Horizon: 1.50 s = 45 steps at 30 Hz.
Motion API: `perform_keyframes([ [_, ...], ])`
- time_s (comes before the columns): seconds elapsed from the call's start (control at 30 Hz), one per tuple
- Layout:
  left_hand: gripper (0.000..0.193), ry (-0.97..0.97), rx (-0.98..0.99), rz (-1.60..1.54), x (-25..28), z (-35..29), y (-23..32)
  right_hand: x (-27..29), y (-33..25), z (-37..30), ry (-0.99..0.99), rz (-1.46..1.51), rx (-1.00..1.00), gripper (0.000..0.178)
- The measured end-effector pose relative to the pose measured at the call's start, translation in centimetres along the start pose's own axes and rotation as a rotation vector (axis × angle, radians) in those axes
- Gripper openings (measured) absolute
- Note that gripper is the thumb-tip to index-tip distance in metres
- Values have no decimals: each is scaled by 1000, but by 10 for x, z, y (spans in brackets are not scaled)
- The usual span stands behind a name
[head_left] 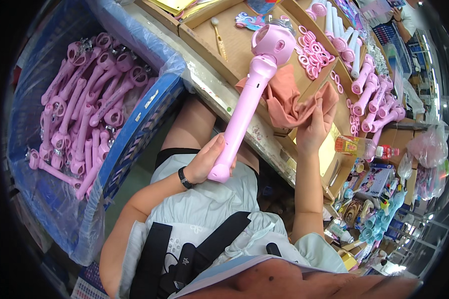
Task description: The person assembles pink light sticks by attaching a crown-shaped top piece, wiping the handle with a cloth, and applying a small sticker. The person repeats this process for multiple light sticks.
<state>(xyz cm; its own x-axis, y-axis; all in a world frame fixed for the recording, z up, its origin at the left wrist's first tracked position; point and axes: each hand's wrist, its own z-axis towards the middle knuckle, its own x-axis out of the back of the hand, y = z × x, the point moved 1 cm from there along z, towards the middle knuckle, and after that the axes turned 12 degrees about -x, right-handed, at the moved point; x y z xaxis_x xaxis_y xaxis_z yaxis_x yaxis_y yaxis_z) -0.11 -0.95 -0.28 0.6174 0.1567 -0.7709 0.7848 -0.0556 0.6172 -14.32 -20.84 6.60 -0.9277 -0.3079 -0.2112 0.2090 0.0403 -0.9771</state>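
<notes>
Bare skin [279, 281] fills six o'clock, with black straps [157, 259] crossing the shirt [169, 219] just above it. Near the centre, the left hand [204, 162] is closed round the lower end of a pink wand [247, 107], whose hollow head points toward one o'clock. At two, the right hand [314, 124] pinches a gathered orange cloth [284, 97], which passes behind the wand; I cannot tell whether it touches the handle.

With the wand gripped only at its tail, a hard tug on the cloth could twist it loose, and the head might strike the tray [237, 47]. A fold could also snag the head's metal fitting [283, 22], or a loose corner sweep the rings [312, 52] about.

That cardboard tray holds a brush [219, 40] at twelve and the rings between one and two. Toward ten, the blue crate [129, 132], lined with clear film [169, 52], holds many jumbled wands [76, 99]; rubbing together there could scuff them. Headless handles [368, 88] lie heaped between two and three.
</notes>
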Motion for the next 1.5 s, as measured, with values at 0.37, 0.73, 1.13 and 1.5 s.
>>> perform_keyframes([
  [0.37,51,34,47,-59,2,1,-1,-15,-10,-22,-248,-539,294,21],
  [0.73,54,95,-30,-20,4,4,-12,-70,0,-65,-701,-790,766,30],
  [1.13,60,-54,63,-54,-6,2,6,-92,-11,83,-129,-794,331,28],
  [1.5,69,-159,83,-103,-19,4,38,-17,-13,38,10,-1347,644,29],
])
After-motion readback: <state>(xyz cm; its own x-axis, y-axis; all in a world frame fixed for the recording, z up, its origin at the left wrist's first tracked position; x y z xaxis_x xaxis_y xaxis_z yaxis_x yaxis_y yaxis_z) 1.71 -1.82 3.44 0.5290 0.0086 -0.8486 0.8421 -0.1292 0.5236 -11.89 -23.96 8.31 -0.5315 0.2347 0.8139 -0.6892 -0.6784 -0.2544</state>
